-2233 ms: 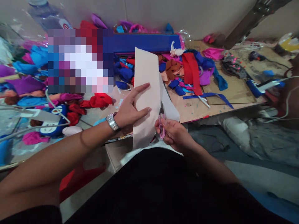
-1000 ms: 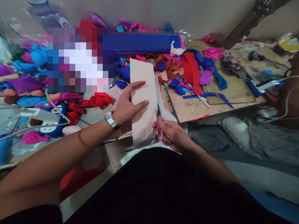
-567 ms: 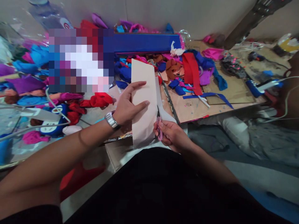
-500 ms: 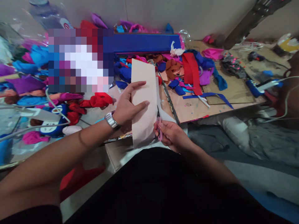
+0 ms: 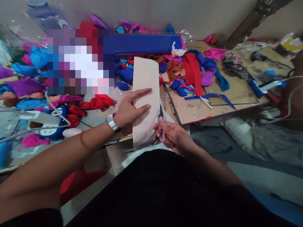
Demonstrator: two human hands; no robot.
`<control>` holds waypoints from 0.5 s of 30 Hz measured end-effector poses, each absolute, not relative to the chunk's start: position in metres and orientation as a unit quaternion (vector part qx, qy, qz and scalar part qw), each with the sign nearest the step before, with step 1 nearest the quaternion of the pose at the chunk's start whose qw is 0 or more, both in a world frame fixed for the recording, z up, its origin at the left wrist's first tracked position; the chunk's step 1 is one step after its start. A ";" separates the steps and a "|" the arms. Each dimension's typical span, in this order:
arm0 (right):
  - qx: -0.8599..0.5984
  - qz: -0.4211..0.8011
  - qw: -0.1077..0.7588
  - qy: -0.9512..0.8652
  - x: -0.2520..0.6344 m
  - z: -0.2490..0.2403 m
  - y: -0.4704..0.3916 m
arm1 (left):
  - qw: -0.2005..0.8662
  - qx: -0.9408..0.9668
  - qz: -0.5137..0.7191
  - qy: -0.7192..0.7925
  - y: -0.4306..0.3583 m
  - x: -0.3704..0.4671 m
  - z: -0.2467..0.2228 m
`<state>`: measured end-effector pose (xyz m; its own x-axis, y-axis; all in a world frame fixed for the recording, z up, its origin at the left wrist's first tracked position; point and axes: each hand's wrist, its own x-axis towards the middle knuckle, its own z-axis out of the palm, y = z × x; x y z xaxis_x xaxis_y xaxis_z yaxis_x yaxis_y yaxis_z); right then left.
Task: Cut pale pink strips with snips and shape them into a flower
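Observation:
A long cream sheet (image 5: 145, 74), stiff like card or folded paper, runs from the bench's front edge towards my lap. My left hand (image 5: 129, 108) rests on its left side, thumb and index finger spread flat across the surface; the other fingers are hidden. In my right hand (image 5: 174, 135) are small scissors with pink handles (image 5: 162, 135), gripped low beside the sheet's right edge. Their dark blades point away from me along that edge. A thin strip of pale material (image 5: 167, 115) lies just right of the blades.
Colourful fabric-like scraps (image 5: 180, 72) are heaped behind the sheet, with a blue box (image 5: 146, 44) beyond. More scraps (image 5: 26, 86) and a blue-and-white device (image 5: 55, 124) with a cable lie left. Brown cardboard (image 5: 233, 96) and a second device (image 5: 260, 88) are at right.
The scissors and right hand have shifted very slightly, and the sheet's right edge sits a little differently. My left index finger has moved slightly down and right on the sheet.

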<state>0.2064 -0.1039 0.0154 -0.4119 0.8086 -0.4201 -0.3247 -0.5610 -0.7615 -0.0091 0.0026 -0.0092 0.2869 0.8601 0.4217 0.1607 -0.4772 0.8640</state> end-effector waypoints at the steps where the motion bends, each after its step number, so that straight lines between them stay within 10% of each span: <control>1: -0.405 0.785 0.362 -0.299 0.207 0.015 -0.104 | 0.362 0.714 0.479 0.361 0.002 -0.009 -0.009; 15: -0.423 0.772 0.355 -0.315 0.206 0.012 -0.111 | 0.336 0.705 0.487 0.391 0.005 -0.011 -0.012</control>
<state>0.2056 -0.1106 0.0120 -0.3904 0.8147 -0.4289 -0.2821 -0.5493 -0.7866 -0.0112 0.0052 -0.0125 0.2195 0.8790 0.4233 0.2244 -0.4678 0.8549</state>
